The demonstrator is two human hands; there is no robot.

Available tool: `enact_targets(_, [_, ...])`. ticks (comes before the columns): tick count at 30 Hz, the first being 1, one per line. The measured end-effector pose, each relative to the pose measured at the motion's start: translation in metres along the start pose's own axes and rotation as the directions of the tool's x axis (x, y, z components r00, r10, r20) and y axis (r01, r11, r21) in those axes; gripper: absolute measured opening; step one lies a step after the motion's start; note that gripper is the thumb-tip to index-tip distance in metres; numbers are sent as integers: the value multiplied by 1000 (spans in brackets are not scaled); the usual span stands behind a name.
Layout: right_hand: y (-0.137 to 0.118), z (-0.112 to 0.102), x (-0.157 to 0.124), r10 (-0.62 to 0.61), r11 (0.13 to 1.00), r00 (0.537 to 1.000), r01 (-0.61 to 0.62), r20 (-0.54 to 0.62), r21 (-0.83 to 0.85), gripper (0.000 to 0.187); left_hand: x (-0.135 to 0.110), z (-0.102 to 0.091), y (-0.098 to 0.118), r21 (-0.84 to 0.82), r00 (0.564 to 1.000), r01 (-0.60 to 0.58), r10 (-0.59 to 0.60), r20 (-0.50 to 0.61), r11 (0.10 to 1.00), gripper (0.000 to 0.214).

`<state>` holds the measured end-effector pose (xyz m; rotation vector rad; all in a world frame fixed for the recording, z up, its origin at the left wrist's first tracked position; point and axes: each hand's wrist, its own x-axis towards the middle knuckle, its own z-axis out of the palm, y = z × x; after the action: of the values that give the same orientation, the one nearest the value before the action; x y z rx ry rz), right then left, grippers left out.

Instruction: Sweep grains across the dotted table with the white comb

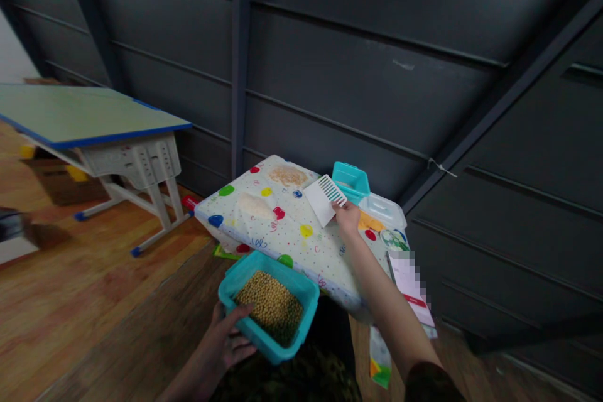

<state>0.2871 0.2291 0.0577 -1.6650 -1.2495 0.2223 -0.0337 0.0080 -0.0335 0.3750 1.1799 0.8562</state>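
My left hand grips the near left side of a teal plastic tub, thumb over the rim, just in front of the table edge. Yellow soybeans fill much of the tub, with darker green beans at its near end. Over the tabletop, my right hand is closed on a white flat scraper with a row of slots. Beyond the scraper stands a second teal tub, its contents mostly hidden. A pale heap of grains and a tan spread of grains lie on the tablecloth.
A balloon-patterned tablecloth covers the small table. On its right are a clear lid, an orange item, a round green-and-white item and a paper pad. A dark panelled wall stands behind; a green-topped desk is left.
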Motion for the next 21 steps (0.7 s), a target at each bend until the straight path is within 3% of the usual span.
enact_targets(4, [-1, -20, 0, 22, 993, 999, -25, -32, -114, 29, 3, 1, 2, -7, 999, 40, -40, 3, 999, 106])
enact_targets(7, [-7, -30, -1, -33, 953, 999, 31, -1, -301, 26, 3, 2, 4, -1, 998, 67, -67, -18, 998, 110])
enact_targets(11, [-13, -33, -1, -103, 874, 993, 120, 62, -471, 29, 6, -2, 4, -18, 997, 60, -59, 41, 998, 116])
enact_targets(16, [-8, -29, 0, -135, 820, 980, 194, 147, -538, 30, 9, -3, -1, 2, 998, 63, -63, 2, 998, 115])
enact_targets(21, [3, -28, -3, -175, 838, 968, 243, 182, -489, 28, 5, 1, -2, 10, 1000, 29, -29, -13, 1000, 112])
